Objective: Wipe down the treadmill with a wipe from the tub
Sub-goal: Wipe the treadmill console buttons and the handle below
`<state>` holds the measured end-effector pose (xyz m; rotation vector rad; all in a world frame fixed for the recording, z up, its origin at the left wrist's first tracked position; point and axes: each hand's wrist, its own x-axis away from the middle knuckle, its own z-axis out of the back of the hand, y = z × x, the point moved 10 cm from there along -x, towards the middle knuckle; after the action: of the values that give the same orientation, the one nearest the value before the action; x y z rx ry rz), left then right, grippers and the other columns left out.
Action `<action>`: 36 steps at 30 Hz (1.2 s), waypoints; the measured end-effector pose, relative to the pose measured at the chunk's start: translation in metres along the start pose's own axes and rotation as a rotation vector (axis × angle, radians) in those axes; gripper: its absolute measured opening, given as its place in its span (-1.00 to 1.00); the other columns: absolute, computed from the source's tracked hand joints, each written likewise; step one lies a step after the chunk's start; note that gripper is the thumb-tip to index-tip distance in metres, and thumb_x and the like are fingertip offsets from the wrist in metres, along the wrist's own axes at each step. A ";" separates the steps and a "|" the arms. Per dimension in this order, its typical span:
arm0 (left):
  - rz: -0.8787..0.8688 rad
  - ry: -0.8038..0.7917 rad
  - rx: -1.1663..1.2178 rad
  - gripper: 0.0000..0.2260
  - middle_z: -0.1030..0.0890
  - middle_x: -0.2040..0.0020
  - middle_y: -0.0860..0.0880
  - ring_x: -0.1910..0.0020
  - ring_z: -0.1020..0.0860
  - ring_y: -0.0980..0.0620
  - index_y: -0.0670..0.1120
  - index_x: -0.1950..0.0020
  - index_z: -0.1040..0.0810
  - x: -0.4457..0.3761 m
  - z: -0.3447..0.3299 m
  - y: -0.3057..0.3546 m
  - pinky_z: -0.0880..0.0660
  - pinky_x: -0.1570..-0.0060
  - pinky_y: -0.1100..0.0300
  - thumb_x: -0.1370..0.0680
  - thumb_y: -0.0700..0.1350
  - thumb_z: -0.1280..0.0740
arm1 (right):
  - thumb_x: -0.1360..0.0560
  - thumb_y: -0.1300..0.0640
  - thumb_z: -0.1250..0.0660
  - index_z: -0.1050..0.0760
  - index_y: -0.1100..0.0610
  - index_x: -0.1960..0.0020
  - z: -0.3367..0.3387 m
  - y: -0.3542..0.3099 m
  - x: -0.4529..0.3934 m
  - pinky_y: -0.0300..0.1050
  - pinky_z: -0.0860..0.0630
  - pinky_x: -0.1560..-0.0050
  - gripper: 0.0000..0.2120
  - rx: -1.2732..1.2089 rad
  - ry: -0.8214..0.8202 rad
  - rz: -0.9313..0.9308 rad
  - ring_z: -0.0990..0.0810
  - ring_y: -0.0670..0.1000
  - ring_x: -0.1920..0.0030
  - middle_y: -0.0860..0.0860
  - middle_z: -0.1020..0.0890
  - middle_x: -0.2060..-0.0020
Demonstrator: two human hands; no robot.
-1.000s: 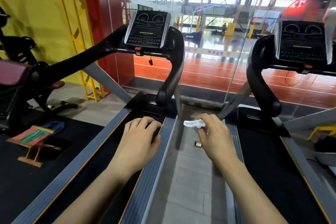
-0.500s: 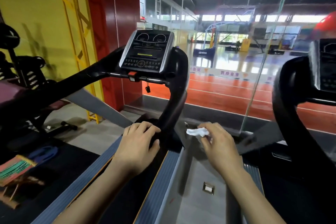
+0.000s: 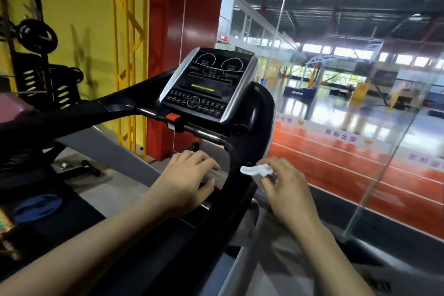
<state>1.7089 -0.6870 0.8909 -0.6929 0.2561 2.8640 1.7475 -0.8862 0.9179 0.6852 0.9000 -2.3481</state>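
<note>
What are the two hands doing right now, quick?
Left hand: fingers curled, but whether it holds anything cannot be told.
Right hand: pinching the white wipe.

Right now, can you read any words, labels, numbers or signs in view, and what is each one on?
Banner behind the glass: Chinese characters, seen mirrored, too blurred to quote.
Treadmill console: button and dial markings too small to read.
Red sign on the far building: blurred.
Blue mat on the court: white lettering, unreadable.
Wipe: no text.

weight rack (image 3: 38, 62) against yellow wall (image 3: 79, 7).
</note>
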 end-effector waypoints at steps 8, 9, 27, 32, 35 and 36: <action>0.040 -0.072 -0.044 -0.68 -0.44 -0.28 0.13 -0.30 -0.36 0.02 0.16 -0.38 -0.45 -0.150 -0.051 -0.056 -0.26 -0.32 0.05 -0.62 0.06 -0.24 | -0.49 0.26 -0.32 -0.65 -0.13 0.10 -0.041 0.093 -0.137 -0.28 -0.51 0.21 -0.71 -0.266 -0.081 -0.114 -0.63 -0.20 0.16 -0.24 -0.69 0.20; 0.058 -0.066 -0.048 -0.68 -0.44 -0.28 0.12 -0.30 -0.36 0.02 0.15 -0.37 -0.46 -0.167 -0.055 -0.064 -0.25 -0.30 0.06 -0.62 0.06 -0.24 | -0.48 0.27 -0.32 -0.65 -0.14 0.14 -0.049 0.102 -0.157 -0.29 -0.50 0.23 -0.69 -0.280 -0.100 -0.115 -0.63 -0.21 0.17 -0.25 -0.69 0.22; 0.377 0.229 0.093 -0.45 -0.34 -0.41 0.13 -0.32 -0.39 0.00 0.22 -0.48 -0.33 -0.434 -0.150 -0.184 -0.35 -0.35 -0.02 -0.52 0.33 -0.09 | -0.54 0.17 -0.34 -0.61 0.07 0.02 -0.118 0.153 -0.602 -0.10 -0.42 0.18 -0.92 0.073 0.098 0.421 -0.57 0.09 0.16 -0.01 -0.62 0.19; 0.324 0.099 -0.013 -0.27 0.00 -0.64 0.14 -0.62 0.00 0.03 0.40 -0.58 0.08 -0.452 -0.182 -0.188 -0.09 -0.56 -0.07 -0.47 0.53 -0.07 | -0.51 0.32 -0.31 -0.58 0.22 -0.05 -0.144 0.117 -0.665 0.01 -0.43 0.10 -0.85 0.574 0.228 0.693 -0.62 0.21 0.03 0.18 -0.63 0.09; 0.307 0.121 -0.094 -0.29 0.07 -0.66 0.19 -0.63 0.22 0.08 0.43 -0.56 0.23 -0.454 -0.196 -0.195 -0.03 -0.58 -0.08 -0.52 0.48 -0.07 | -0.52 0.31 -0.29 -0.60 0.18 -0.04 -0.203 0.144 -0.686 -0.02 -0.42 0.08 -0.84 0.617 0.002 0.553 -0.64 0.21 -0.05 0.16 -0.63 0.04; 0.299 0.144 -0.117 -0.30 0.10 -0.66 0.19 -0.62 0.26 0.09 0.42 -0.56 0.27 -0.453 -0.199 -0.196 -0.03 -0.58 -0.07 -0.54 0.45 -0.06 | -0.52 0.31 -0.28 -0.60 0.16 -0.01 -0.222 0.151 -0.683 -0.03 -0.45 0.04 -0.84 0.612 -0.087 0.522 -0.64 0.20 -0.06 0.16 -0.62 0.06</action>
<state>2.2344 -0.6005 0.9030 -0.9597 0.2313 3.1352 2.4009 -0.6257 1.1275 0.9090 -0.0707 -2.1259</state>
